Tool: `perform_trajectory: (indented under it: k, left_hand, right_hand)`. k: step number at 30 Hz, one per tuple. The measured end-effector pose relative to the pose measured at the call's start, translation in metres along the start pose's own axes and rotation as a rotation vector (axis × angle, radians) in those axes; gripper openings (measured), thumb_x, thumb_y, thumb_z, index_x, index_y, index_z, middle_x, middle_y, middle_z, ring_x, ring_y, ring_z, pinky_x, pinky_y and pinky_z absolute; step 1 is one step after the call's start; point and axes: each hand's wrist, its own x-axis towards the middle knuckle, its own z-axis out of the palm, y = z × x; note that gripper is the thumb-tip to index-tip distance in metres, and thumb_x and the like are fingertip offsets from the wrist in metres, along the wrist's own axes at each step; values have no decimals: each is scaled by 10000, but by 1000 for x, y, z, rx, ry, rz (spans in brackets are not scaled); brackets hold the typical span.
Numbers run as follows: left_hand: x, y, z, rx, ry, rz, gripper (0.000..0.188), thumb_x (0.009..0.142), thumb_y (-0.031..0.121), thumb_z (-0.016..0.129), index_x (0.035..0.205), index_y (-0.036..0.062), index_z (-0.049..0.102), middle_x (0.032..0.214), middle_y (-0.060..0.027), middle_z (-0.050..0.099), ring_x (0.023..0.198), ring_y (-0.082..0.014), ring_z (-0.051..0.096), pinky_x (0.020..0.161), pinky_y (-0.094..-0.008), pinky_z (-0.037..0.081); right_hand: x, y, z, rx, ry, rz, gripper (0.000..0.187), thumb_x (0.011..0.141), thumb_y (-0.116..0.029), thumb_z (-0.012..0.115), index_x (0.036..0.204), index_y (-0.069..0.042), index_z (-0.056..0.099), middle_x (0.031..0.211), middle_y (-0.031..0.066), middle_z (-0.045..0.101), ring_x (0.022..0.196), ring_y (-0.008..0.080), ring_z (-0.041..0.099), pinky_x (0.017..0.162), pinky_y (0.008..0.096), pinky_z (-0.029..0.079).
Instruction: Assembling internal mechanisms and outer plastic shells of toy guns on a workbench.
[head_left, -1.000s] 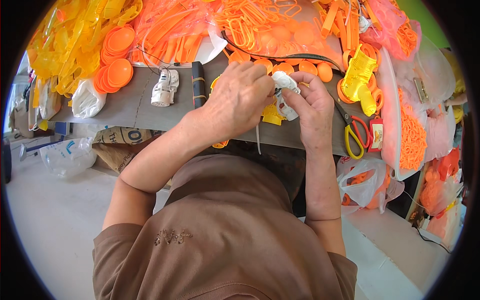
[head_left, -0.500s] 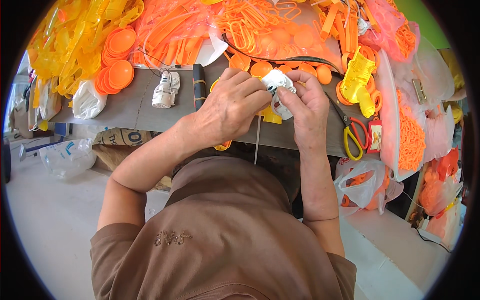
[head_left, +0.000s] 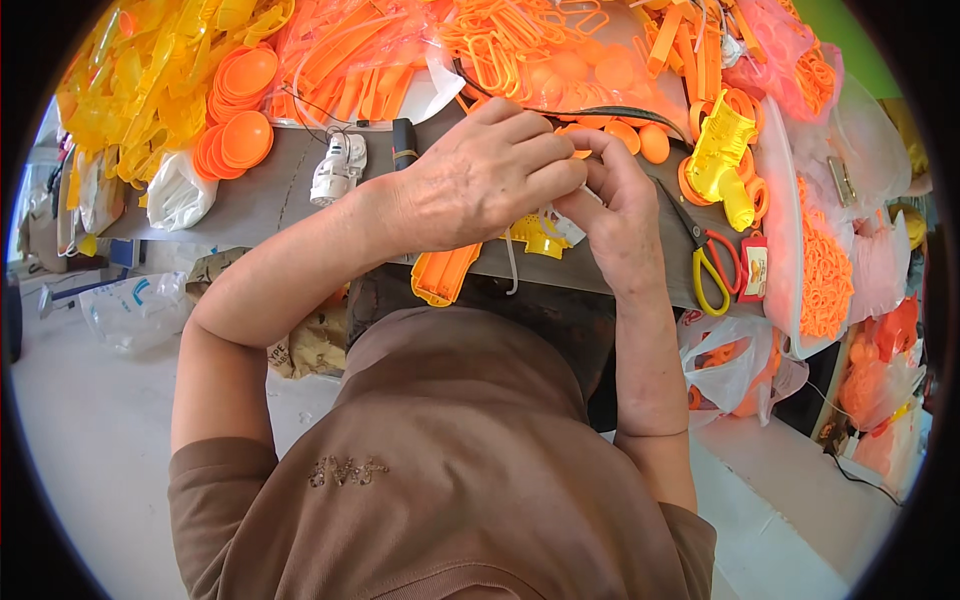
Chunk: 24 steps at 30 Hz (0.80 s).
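Head camera looks steeply down, close over the cluttered workbench (head_left: 260, 195).

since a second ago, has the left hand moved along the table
Yes. The left hand has shifted slightly toward the table's far side, closer to the black cylinder.

The small white piece, seen between the hands before, is now hidden under the fingers. The left hand (head_left: 480, 180) has closed over the right hand (head_left: 615, 215), fingertips touching.
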Motion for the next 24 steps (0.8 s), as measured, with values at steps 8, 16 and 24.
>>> perform_trajectory:
  k: [8, 16, 24]
  left_hand:
    - [-5, 5, -1, -78, -47, -25, 516, 649, 26, 652, 1150, -9, 535, 1062, -116, 558, 896, -274, 550, 759, -385, 446]
    - [-15, 1, 6, -140, 68, -95, 466, 662, -5, 636, 1112, 5, 518, 973, -114, 528, 871, -290, 517, 784, -384, 434]
    - [-18, 7, 6, -164, 78, -101, 490, 656, -37, 620, 1132, 6, 509, 1023, -139, 533, 892, -308, 523, 771, -386, 451]
  right_hand:
    - [-5, -3, 3, 4, -17, 27, 404, 848, -38, 603, 1218, 26, 454, 985, 98, 633, 853, 111, 593, 771, 241, 475]
    - [-38, 19, -27, -856, -149, -354, 887, 610, -93, 819, 1359, -6, 354, 1404, 187, 338, 1267, 355, 386, 1034, 405, 356]
    - [-27, 24, -23, -723, -169, -430, 803, 626, -41, 798, 1315, -12, 387, 1295, 157, 391, 1215, 328, 430, 997, 387, 409]
